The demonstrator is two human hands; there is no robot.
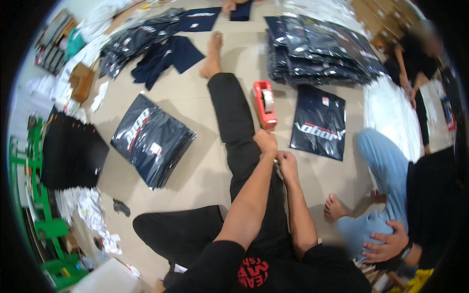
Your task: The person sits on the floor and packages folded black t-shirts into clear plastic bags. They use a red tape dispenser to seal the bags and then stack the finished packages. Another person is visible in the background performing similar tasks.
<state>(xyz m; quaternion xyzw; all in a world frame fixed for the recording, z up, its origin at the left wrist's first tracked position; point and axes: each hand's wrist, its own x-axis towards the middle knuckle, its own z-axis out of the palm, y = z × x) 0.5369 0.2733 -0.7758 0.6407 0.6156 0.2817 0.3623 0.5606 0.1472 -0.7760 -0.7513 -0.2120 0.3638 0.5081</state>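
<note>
My left hand, its fingers curled, is at the near end of a red tape dispenser that carries a roll of clear tape. Whether it grips anything is hidden. Just beside it, over my black trouser leg, my right hand has its fingertips drawn together by my left wrist. A tiny pale spot shows there, too small to make out. To the right of the dispenser a dark folded garment in a clear plastic bag lies flat. On the left is a stack of similar bagged garments.
A large pile of bagged garments stands at the far right. Loose dark shirts lie at the far left. A person in light blue jeans sits close on my right. Another person is farther off. Green metal frames edge the left.
</note>
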